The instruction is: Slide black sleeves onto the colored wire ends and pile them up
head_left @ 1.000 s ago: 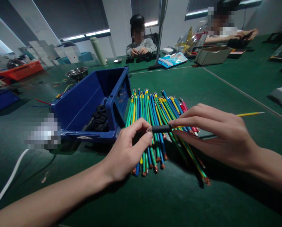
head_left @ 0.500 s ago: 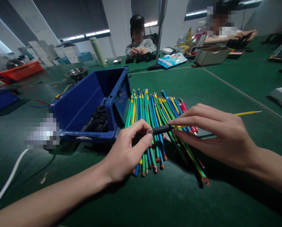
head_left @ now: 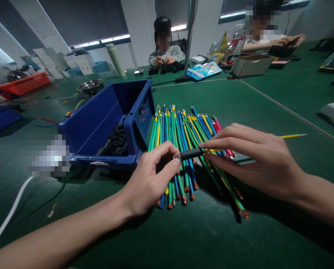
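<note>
Black sleeve [head_left: 191, 153] in mid-view, held nearly level above the cut wires, between the two hands. Metal ring terminal [head_left: 177, 156] juts from its left end; left hand [head_left: 150, 183] pinches this between thumb and forefinger. Right hand [head_left: 268, 160] grasps the sleeve's other end in its fingertips. Yellow wire [head_left: 293, 136] runs from that end, passes behind the right hand, shows again beyond it. Beneath: cut wires [head_left: 181, 134] in a spread row, green, blue, yellow, a few red; ring ends far, frayed copper near. Just left of the row, blue bin [head_left: 91, 129], open side toward the wearer; black pieces [head_left: 117, 141] heaped in its right part. Behind it, metal bowl [head_left: 90, 86]; contents cannot be made out. Far left, orange tray [head_left: 29, 83] with a dark round object [head_left: 15, 76]. Far right, open cardboard box [head_left: 251, 67], inside hidden by its wall. All on green table [head_left: 200, 239].
</note>
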{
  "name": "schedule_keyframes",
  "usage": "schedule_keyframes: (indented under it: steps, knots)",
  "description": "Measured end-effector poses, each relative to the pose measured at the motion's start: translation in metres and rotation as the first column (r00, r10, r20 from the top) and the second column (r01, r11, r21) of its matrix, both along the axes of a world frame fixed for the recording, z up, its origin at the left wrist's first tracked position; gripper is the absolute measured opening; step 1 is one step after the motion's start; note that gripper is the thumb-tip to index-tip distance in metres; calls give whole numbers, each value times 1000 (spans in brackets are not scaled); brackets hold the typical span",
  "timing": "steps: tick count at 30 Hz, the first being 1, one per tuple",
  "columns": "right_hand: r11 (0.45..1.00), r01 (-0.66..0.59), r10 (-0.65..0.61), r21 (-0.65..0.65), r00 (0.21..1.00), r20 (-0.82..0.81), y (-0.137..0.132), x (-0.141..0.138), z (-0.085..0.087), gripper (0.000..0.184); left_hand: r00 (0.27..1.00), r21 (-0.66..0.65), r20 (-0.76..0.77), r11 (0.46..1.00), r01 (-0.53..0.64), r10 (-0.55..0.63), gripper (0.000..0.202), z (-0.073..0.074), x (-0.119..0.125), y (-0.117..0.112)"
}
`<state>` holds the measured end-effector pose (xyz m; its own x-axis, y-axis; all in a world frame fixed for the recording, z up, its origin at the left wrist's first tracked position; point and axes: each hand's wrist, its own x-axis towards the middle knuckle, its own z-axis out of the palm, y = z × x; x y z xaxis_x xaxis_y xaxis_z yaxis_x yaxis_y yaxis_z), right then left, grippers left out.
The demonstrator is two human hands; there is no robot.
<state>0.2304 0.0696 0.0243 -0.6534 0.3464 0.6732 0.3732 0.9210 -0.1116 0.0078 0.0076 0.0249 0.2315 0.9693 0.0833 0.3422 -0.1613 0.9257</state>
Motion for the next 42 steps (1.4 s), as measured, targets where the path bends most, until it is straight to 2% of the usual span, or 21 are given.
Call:
schedule_keyframes:
  steps: [16,21,27,42]
  knots:
    - [998,-23,22,-65,1000,-16,1,2,0,12,999,-2,34,1000,3,-3,15,0,0,-1]
    - [995,-2,4,-104,1000,13,2,4,-1,6,997,5,64,999,-32,31,12,-2,0,-1]
    - [997,11,-9,-71,999,30,2,5,-1,9,998,29,43,998,-55,54,10,-3,2,-2]
    - [993,68,-61,-93,995,81,0,5,-5,10,999,-2,-19,999,-48,48,25,-4,1,-2]
